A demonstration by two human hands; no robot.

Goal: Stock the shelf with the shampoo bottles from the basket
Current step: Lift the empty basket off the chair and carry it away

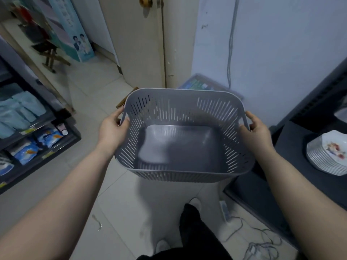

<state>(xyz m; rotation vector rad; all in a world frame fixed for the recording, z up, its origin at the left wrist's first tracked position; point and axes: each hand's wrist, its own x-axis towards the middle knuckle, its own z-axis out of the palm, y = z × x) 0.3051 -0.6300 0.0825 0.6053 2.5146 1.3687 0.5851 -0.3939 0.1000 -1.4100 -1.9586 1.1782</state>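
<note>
A grey slotted plastic basket (pixel 183 171) is held in the air in front of me, above the tiled floor. Nothing lies inside it; its bare bottom shows. My left hand (pixel 112 128) grips the basket's left rim, thumb inside and fingers round the handle. My right hand (pixel 256 129) grips the right rim at its handle cutout. A dark shelf unit (pixel 62 141) stands at the left with blue and white packets on its levels. No shampoo bottle is visible.
A dark counter (pixel 293 147) at the right carries a stack of white plates (pixel 326 156). Cables (pixel 259 241) trail on the floor by my feet. A cream door (pixel 139 44) and a pale wall stand ahead, with a flat box leaning behind the basket.
</note>
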